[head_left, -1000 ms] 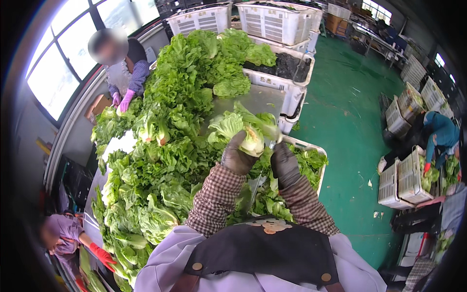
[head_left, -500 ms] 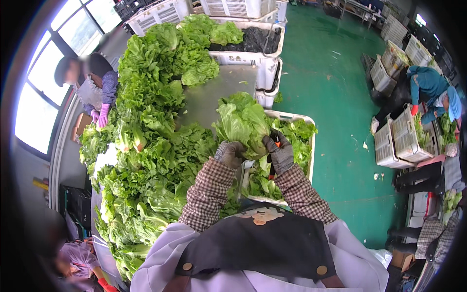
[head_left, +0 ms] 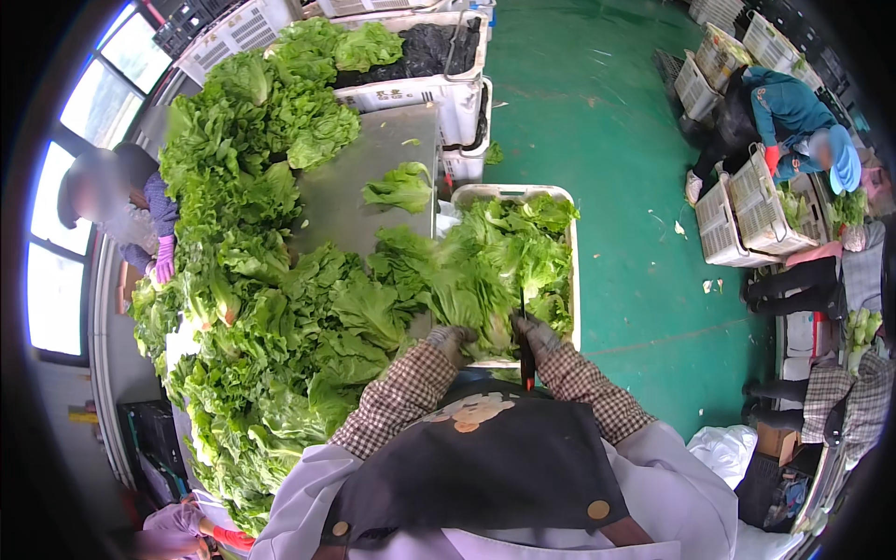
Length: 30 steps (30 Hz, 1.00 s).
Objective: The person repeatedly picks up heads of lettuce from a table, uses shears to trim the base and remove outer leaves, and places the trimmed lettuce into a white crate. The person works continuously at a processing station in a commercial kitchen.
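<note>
My left hand (head_left: 452,343), in a grey glove, is closed round the base of a green lettuce head (head_left: 457,289). The lettuce's leaves point away from me, over the near left side of a white crate (head_left: 574,271) filled with lettuce. My right hand (head_left: 539,338), also gloved, is closed on a knife (head_left: 527,359) with a dark blade and an orange-red part at its lower end. The two hands are a short way apart, just above the crate's near edge. Exactly where the lettuce's stem meets the fingers is blurred.
A large lettuce pile (head_left: 233,308) covers the left of the metal table (head_left: 350,177), with a loose leafy piece (head_left: 399,187) on it. White crates (head_left: 411,93) are stacked beyond. One person (head_left: 140,205) stands across the pile; another (head_left: 793,107) bends over crates at right.
Both hands have come down toward me, bringing the lettuce from above the table's edge to low over the crate. The knife now shows more plainly. The whole view has shifted.
</note>
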Each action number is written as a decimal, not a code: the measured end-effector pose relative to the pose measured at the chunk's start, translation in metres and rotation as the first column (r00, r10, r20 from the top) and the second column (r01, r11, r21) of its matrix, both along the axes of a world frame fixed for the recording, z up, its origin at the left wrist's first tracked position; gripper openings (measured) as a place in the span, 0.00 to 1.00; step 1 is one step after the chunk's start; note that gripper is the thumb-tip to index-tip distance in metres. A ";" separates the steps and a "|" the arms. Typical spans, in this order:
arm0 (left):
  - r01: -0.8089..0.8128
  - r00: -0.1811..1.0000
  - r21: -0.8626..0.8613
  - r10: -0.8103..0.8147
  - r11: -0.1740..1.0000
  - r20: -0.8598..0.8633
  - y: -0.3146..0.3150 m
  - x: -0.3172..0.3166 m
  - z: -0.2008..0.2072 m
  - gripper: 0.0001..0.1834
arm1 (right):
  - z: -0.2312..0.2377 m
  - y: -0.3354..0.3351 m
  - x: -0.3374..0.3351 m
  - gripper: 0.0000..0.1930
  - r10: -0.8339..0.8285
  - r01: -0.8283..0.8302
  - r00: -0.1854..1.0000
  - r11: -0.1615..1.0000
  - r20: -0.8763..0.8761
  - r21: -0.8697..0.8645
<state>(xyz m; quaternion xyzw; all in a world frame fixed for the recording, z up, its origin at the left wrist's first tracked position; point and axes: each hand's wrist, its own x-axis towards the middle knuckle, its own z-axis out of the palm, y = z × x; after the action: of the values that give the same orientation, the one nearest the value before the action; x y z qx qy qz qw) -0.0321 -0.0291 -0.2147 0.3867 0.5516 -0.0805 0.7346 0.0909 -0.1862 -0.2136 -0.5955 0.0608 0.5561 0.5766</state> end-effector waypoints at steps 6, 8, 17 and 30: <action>0.265 0.920 0.035 -0.264 0.964 0.291 0.007 0.056 0.013 0.21 | 0.027 0.008 0.022 0.26 -0.370 0.344 0.926 0.909 -0.074 -0.237; 0.084 0.964 0.162 -0.122 0.983 0.237 0.010 0.080 0.061 0.39 | 0.038 0.022 0.053 0.22 -0.496 0.477 0.868 0.850 -0.035 -0.222; 0.483 0.739 0.704 -0.674 0.520 -0.009 0.044 0.000 0.156 0.40 | -0.037 0.004 0.116 0.23 -0.156 0.224 0.944 0.950 0.292 -0.217; 0.514 0.286 0.249 0.110 0.821 -0.952 0.163 -0.405 0.227 0.55 | -0.117 0.054 0.042 0.21 0.222 -0.150 0.973 0.827 0.069 -0.541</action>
<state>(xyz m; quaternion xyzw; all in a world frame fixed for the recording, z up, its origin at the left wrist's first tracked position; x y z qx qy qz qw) -0.4367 0.1342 0.0125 0.5158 0.8147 -0.2366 0.1195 0.1332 -0.1319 -0.3308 -0.7697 0.1168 0.5311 0.3345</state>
